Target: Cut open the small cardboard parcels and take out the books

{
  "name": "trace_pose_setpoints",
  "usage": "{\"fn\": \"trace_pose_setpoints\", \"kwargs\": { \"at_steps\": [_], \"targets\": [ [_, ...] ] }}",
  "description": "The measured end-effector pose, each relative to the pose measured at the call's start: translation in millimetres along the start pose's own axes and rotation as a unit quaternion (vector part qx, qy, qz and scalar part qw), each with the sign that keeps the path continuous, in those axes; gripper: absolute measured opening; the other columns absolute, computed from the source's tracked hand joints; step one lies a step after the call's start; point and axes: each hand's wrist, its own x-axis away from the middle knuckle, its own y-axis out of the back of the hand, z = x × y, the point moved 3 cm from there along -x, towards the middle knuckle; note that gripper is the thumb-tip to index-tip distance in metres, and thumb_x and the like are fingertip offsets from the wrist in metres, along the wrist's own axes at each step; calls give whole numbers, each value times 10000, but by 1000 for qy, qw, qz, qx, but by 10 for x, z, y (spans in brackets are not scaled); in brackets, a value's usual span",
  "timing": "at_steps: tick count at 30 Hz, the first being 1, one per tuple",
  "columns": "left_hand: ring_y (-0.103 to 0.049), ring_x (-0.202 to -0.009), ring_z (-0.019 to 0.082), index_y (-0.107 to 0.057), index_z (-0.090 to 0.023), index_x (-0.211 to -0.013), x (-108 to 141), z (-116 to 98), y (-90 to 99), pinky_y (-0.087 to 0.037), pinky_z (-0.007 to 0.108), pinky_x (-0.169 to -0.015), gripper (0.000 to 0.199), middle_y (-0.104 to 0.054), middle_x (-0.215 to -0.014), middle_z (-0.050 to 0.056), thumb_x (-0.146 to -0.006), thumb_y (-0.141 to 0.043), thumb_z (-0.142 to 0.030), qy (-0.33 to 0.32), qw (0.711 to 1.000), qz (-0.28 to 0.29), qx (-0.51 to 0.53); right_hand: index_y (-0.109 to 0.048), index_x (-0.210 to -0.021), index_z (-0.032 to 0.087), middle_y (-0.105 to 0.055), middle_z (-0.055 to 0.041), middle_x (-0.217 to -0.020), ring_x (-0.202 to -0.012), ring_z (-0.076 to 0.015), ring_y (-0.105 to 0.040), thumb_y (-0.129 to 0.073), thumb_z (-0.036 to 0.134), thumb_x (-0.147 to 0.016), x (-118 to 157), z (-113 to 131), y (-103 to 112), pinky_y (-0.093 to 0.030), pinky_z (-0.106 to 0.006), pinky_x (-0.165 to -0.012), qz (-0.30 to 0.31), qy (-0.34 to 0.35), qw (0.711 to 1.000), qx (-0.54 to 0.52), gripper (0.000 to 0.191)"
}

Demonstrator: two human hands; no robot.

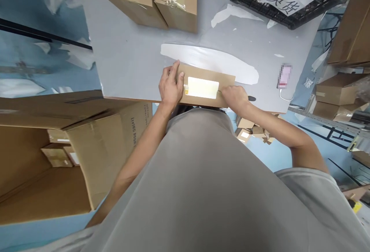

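Note:
A flat brown cardboard box (208, 72) with a white label (203, 88) lies at the table's front edge, close against my body. My left hand (171, 86) grips the box's left end, its thumb along the edge of the top. Over the right end of the box, my right hand (235, 98) is closed in a fist around a small knife (252, 98). The knife's dark, rounded handle end sticks out to the right of the fist, and a thin tip shows at the label's right edge. The fist hides the rest of it.
White backing paper (214, 60) lies behind the box. Two taped cartons (176, 12) stand at the back, a black crate (291, 16) at back right. A pixelated pink object (285, 76) with a white cord lies right. A large open carton (104, 155) stands on the left.

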Motion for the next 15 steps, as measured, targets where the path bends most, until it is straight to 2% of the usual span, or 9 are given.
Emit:
{"fn": "trace_pose_setpoints", "kwargs": {
  "at_steps": [3, 6, 9, 12, 15],
  "targets": [
    [-577, -1597, 383, -647, -352, -1648, -2, -2, 12, -442, 553, -1387, 728, -675, -1596, 141, -1092, -535, -809, 1, 1000, 0, 16, -792, -1371, 101, -852, -264, -1252, -1189, -341, -841, -505, 83, -1134, 224, -341, -147, -573, -362, -912, 13, -65, 997, 26, 373],
    [-567, -1606, 368, -643, -353, -1639, -7, -25, 28, -435, 556, -1398, 688, -678, -1589, 133, -1099, -558, -770, -7, 1000, 2, 21, -766, -1417, 130, -837, -239, -1306, -1191, -326, -828, -435, 31, -1128, 303, -541, -278, -536, -367, -899, 8, -56, 998, 28, 451],
    [-570, -1607, 358, -632, -354, -1643, -17, -33, 40, -441, 556, -1399, 673, -680, -1580, 128, -1097, -581, -745, -13, 1000, 5, 26, -735, -1474, 159, -822, -226, -1328, -1191, -339, -808, -425, 179, -1202, 262, -686, -411, -513, -384, -880, -18, -30, 999, 14, 413],
    [-597, -1577, 378, -639, -339, -1641, -28, -10, 41, -423, 605, -1403, 682, -683, -1569, 142, -1098, -571, -746, -21, 1000, -7, 15, -718, -1503, 178, -810, -206, -1348, -1199, -334, -784, -424, 354, -1246, 198, -810, -578, -489, -373, -852, -45, -8, 999, -13, 428],
    [-619, -1548, 388, -656, -312, -1633, -35, 27, 31, -418, 631, -1398, 701, -695, -1556, 157, -1103, -545, -757, -31, 999, -15, -4, -730, -1481, 192, -806, -182, -1356, -1210, -315, -763, -411, 399, -1255, 141, -878, -780, -469, -361, -839, -81, -7, 995, -60, 442]
  ]
}}
